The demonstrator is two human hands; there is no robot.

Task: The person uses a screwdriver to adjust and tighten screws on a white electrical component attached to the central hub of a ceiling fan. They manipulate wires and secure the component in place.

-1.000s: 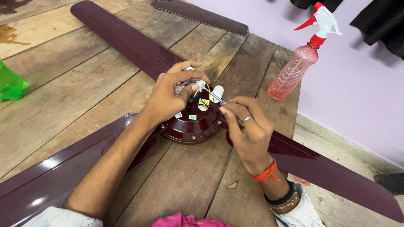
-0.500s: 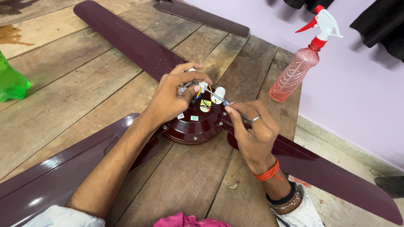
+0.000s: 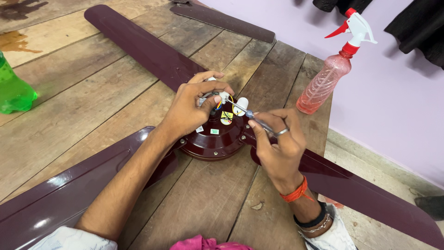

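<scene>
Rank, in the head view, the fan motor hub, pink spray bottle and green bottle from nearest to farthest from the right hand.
1. Fan motor hub: just left of the right hand.
2. Pink spray bottle: upper right, by the table edge.
3. Green bottle: far left.

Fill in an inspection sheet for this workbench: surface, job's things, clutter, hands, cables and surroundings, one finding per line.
Surface: wooden plank table, stained at the far left corner.
Job's things: maroon ceiling fan lying on the table with its blades spread; thin screwdriver pointed at the hub's top.
Clutter: pink spray bottle at the right edge; green bottle at the left edge.
Hands: left hand grips the wiring on the hub; right hand holds the screwdriver.
Cables: short coloured wires at the hub.
Surroundings: lilac wall; dark cloth hangs above.
</scene>
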